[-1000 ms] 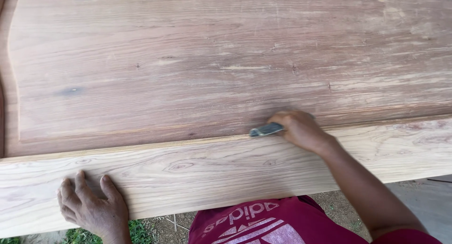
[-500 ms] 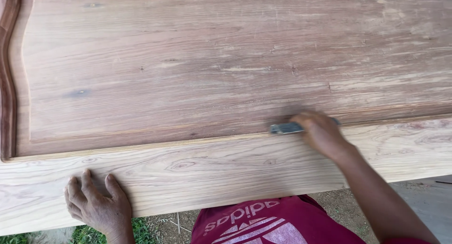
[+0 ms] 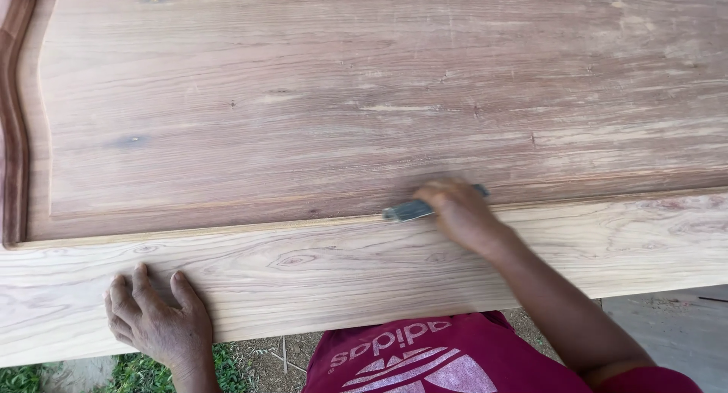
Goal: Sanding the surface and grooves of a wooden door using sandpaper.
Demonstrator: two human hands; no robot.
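Rightward along the groove the right hand [image 3: 459,212] has slid — clamped on a small grey tool [image 3: 409,209], its far end hidden under the fingers. Left hand [image 3: 158,323] lies flat, fingers spread, on the pale rail [image 3: 318,275]; the wooden panel [image 3: 364,97] beyond lies broad and open.

Bright, even daylight, soft shadows only. Wood grain sharp across the frame; right hand [image 3: 459,211] slightly motion-blurred. No glare, little edge distortion.
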